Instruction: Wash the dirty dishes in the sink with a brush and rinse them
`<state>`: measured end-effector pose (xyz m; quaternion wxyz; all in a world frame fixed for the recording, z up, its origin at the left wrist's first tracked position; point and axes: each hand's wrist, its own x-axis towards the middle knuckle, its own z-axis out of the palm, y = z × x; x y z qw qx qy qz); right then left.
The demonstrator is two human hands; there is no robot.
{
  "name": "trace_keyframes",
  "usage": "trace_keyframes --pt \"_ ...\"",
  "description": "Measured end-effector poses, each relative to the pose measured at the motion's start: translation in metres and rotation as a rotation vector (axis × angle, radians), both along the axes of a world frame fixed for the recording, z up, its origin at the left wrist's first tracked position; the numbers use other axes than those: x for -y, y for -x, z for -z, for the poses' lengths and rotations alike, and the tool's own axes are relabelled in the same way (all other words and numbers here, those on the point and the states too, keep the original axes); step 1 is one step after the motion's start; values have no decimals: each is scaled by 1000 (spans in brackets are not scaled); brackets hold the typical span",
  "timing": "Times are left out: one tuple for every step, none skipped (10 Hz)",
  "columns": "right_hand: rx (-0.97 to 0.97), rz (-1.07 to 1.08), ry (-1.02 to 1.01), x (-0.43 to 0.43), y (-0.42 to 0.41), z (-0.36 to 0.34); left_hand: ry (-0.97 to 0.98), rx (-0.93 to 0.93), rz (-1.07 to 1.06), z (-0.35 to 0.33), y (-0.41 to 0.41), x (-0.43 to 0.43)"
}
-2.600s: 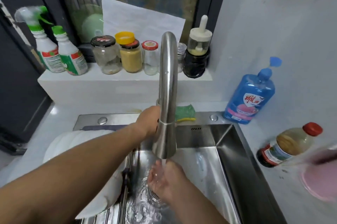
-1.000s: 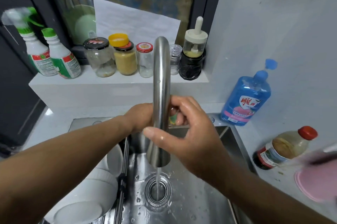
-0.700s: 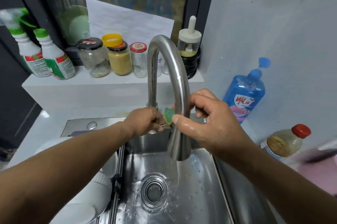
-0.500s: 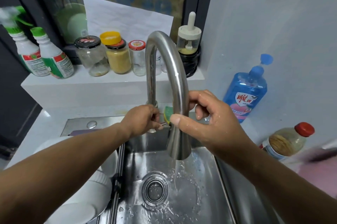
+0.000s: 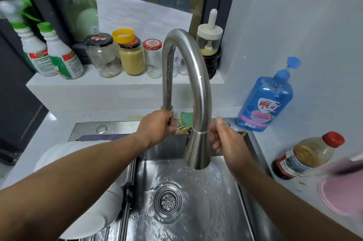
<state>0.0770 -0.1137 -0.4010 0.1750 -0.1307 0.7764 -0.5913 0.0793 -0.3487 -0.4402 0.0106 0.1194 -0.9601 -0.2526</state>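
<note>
The steel tap (image 5: 198, 91) arches over the sink basin (image 5: 216, 207), and water sprays from its spout head onto the basin floor around the drain (image 5: 168, 201). My left hand (image 5: 157, 126) grips the thin lever handle at the tap's base. My right hand (image 5: 225, 138) hangs just right of the spout head with loosely curled fingers at its side and grips nothing. White plates and bowls (image 5: 49, 156) are stacked on the rack left of the basin, partly hidden by my left arm. A green and yellow sponge (image 5: 185, 119) lies behind the tap. I see no brush.
A blue detergent bottle (image 5: 265, 99) stands at the back right of the counter. Nearer are a red-capped oil bottle (image 5: 306, 156) and a pink disc (image 5: 341, 193). Jars (image 5: 131, 56) and two spray bottles (image 5: 49, 54) line the ledge behind the sink.
My right hand left the water, gripped the spout and swung it right, then let go. The thin stream became a wide spray. My left hand stayed on the lever.
</note>
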Motion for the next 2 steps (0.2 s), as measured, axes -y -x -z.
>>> trace_keyframes --pt "8 3 -30 -2 2 2 -42 21 18 -6 -3 2" --pt "51 -3 -97 -3 -3 0 -81 74 28 -13 -13 5"
